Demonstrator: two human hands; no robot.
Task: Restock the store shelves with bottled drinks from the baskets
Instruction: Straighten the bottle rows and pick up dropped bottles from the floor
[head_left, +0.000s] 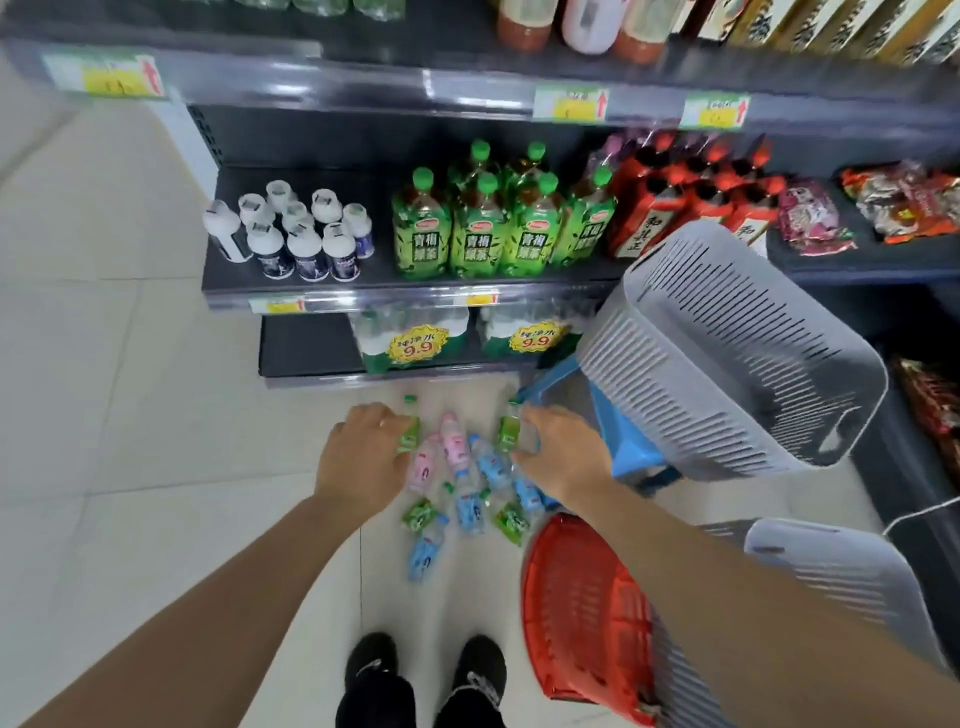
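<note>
left hand (363, 457) grips green-label bottle (409, 439) | right hand (563, 452) grips second green bottle (508, 430) | water packs (415, 343) marked 9.9

A heap of small bottles (467, 493) lies on the floor (156, 415) before the bottom shelf (306, 348), which carries water packs (415, 338). At the heap's far left the left hand (363, 457) grips the upright left bottle (410, 434); at its far right the right hand (561, 452) grips the upright right bottle (509, 431). A tipped basket (727, 353) sits right of the heap, with two more baskets (582, 613) nearer the person. On the middle shelf (291, 275), little bottles (296, 234) stand left of big bottles (493, 228)
</note>
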